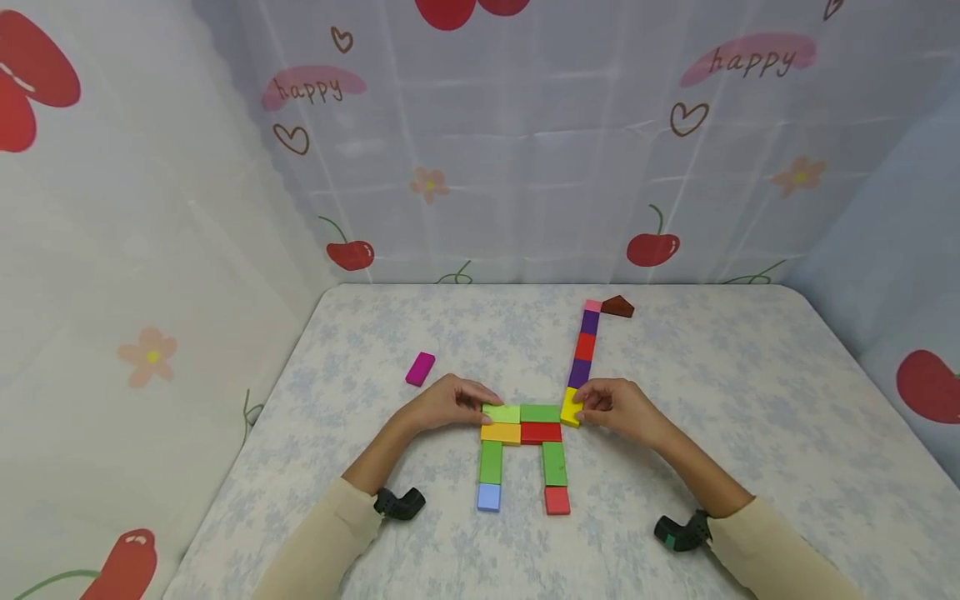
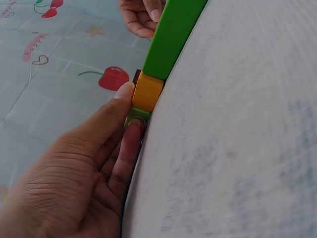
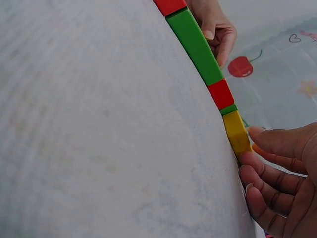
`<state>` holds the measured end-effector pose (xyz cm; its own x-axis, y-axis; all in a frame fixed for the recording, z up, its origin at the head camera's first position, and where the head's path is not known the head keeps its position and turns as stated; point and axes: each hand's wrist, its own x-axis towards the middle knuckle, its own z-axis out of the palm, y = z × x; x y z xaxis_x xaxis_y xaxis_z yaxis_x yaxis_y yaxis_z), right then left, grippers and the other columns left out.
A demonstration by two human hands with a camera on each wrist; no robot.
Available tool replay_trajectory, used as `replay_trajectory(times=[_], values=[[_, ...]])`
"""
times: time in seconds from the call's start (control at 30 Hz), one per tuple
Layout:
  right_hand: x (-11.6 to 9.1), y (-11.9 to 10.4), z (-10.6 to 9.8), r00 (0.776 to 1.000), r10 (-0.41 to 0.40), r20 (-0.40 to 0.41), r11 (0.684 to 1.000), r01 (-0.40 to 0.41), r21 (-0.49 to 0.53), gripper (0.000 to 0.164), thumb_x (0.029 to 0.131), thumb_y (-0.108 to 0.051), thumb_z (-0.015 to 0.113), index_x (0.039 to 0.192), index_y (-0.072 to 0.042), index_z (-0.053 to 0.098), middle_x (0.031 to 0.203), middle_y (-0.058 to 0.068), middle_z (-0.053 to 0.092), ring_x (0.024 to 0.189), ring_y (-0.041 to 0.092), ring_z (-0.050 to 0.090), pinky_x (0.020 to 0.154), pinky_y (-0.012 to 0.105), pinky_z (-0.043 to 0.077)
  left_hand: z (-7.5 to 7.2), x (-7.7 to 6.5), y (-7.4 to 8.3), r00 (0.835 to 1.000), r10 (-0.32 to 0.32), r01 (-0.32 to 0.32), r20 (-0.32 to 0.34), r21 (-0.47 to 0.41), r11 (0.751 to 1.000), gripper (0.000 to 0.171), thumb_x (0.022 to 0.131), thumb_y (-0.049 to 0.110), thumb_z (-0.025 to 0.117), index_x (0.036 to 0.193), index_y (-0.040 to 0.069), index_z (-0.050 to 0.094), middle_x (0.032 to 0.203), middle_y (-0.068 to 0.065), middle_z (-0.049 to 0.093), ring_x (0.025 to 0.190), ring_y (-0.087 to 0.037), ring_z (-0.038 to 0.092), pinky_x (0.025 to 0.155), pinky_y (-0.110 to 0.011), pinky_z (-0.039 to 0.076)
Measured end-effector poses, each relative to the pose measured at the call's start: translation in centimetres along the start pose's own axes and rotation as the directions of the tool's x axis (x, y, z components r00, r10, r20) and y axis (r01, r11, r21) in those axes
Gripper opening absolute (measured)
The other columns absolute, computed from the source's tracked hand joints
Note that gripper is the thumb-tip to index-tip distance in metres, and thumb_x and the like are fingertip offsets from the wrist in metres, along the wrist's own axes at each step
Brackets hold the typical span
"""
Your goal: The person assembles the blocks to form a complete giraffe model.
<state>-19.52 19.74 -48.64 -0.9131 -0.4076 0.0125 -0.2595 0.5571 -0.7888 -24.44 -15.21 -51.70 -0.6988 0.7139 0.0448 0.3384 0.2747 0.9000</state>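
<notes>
Flat coloured blocks form a four-sided body with two legs and a long slanted neck. At the body's upper left, my left hand (image 1: 448, 402) pinches the end of a light green block (image 1: 504, 413), its thumb beside the orange block (image 2: 148, 92). My right hand (image 1: 621, 408) pinches the yellow block (image 1: 571, 407) at the neck's base, thumb and fingertips on its right side. This yellow block adjoins the body's green block (image 1: 540, 413); a red block (image 1: 541, 432) lies below that. Above the yellow one runs a purple block (image 1: 580, 373).
A loose magenta block (image 1: 420, 369) lies left of the figure. At the neck's top are a pink block (image 1: 593, 306) and a brown angular block (image 1: 618, 307). Green legs end in a blue block (image 1: 489, 498) and a red block (image 1: 557, 501). A patterned curtain stands behind the table.
</notes>
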Motion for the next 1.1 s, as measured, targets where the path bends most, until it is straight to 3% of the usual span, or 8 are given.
replay_trajectory(times=[0.33,0.5,0.6,0.8,1.0,1.1], values=[[0.2,0.1,0.0,0.998,-0.061,0.021,0.998,0.061,0.016,0.018,0.088,-0.003,0.078,0.104,-0.001,0.07,0.085,0.002,0.066,0.075,0.016,0.061,0.067,0.024,0.053,-0.6,-0.3,-0.1,1.0,-0.002,0.001,0.017,0.043,0.999,0.031,0.089,0.019,0.081,0.12,0.019,0.077,0.115,0.004,0.073,0.085,-0.015,0.065,0.076,-0.028,0.054],[0.1,0.2,0.0,0.997,-0.066,0.027,0.998,0.066,0.012,0.019,0.088,-0.004,0.078,0.104,-0.001,0.069,0.084,0.002,0.066,0.074,0.016,0.06,0.066,0.024,0.053,-1.2,-0.6,0.5,1.0,-0.011,0.01,0.01,0.042,0.999,0.032,0.09,0.02,0.08,0.122,0.017,0.077,0.119,0.004,0.073,0.1,-0.014,0.068,0.085,-0.032,0.056],[-0.1,0.3,0.0,0.998,-0.05,0.024,0.999,0.05,0.004,0.018,0.088,-0.003,0.079,0.104,-0.002,0.07,0.084,0.001,0.066,0.074,0.015,0.06,0.066,0.024,0.053,-1.9,-0.8,0.9,1.0,0.001,0.001,-0.024,0.085,0.996,0.031,0.091,0.02,0.079,0.122,0.017,0.077,0.119,0.006,0.073,0.103,-0.013,0.068,0.088,-0.032,0.056],[-0.3,0.5,0.2,1.0,-0.009,0.025,1.0,0.009,0.009,0.018,0.088,-0.005,0.078,0.104,-0.004,0.07,0.084,0.002,0.064,0.075,0.018,0.059,0.066,0.024,0.053,-4.2,-1.6,1.0,0.991,0.051,-0.031,-0.12,0.168,0.985,0.031,0.092,0.02,0.078,0.121,0.011,0.076,0.119,0.001,0.073,0.088,-0.014,0.066,0.08,-0.032,0.056],[-0.2,0.5,0.2,1.0,-0.006,0.018,1.0,0.006,0.019,0.017,0.089,-0.005,0.078,0.104,-0.005,0.07,0.084,0.002,0.064,0.075,0.02,0.059,0.066,0.024,0.053,-6.6,-2.8,0.9,0.971,0.05,0.008,-0.233,0.244,0.97,0.03,0.089,0.015,0.08,0.118,0.006,0.077,0.111,-0.01,0.074,0.072,-0.018,0.056,0.063,-0.026,0.049],[-0.2,0.4,0.1,1.0,-0.015,0.018,1.0,0.015,0.02,0.016,0.089,-0.003,0.077,0.104,-0.004,0.07,0.084,0.003,0.064,0.075,0.02,0.06,0.067,0.024,0.054,-7.6,-3.3,0.9,0.966,0.042,0.022,-0.257,0.243,0.97,0.031,0.088,0.009,0.08,0.119,0.003,0.075,0.111,-0.015,0.073,0.07,-0.022,0.061,0.063,-0.027,0.052]])
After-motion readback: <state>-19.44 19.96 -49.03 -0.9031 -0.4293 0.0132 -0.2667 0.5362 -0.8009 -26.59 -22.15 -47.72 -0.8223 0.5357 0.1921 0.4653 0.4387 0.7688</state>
